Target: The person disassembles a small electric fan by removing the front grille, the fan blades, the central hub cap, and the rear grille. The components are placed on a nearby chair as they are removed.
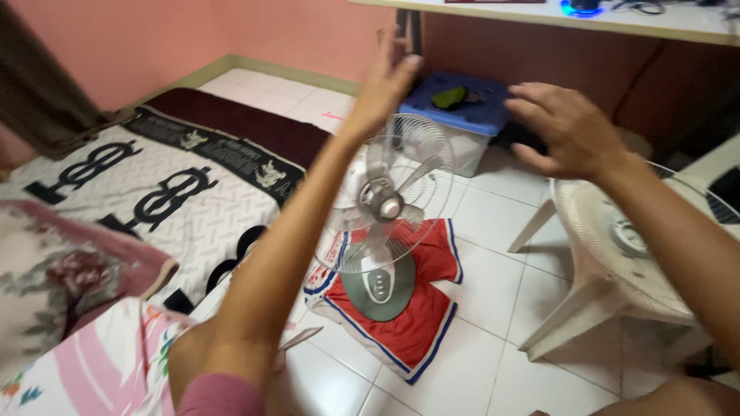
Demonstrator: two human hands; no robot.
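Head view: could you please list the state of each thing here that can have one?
Fan: upright on a red jersey, front grille off, blades bare.
Grille: detached, lying on the white chair.
Bin: blue lid on.
Left hand: open, raised above the fan, holding nothing.
Right hand: open, holding nothing.

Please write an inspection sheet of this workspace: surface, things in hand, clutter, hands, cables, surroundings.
Surface: white tiled floor.
Things in hand: grey desk fan, front grille off, standing on a red jersey; detached fan grille lying on a white plastic chair.
Clutter: blue-lidded storage box with a green object on top.
Hands: left hand and right hand both open, raised above the fan, holding nothing.
Cables: dark cables on the desk, blurred.
Surroundings: patterned mattress, pink wall.
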